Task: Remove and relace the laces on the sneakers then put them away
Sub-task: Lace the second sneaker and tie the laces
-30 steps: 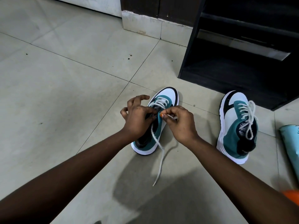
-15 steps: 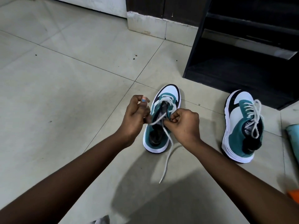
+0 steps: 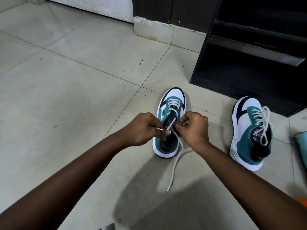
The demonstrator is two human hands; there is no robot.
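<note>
Both hands dropped lower: left hand (image 3: 144,128) and right hand (image 3: 194,126) pinched the soft white cotton lace (image 3: 178,151), best gripped near its stiff tip, over the teal-and-white sneaker (image 3: 172,103) at twelve o'clock.

1. The tiled floor (image 3: 66,97) left of the near sneaker (image 3: 172,103) lies open.
2. The second sneaker (image 3: 249,138) stands before the dark shelf unit (image 3: 207,47), partly blocking its low opening.
3. A loose lace (image 3: 176,163) trails across the near floor.
</note>
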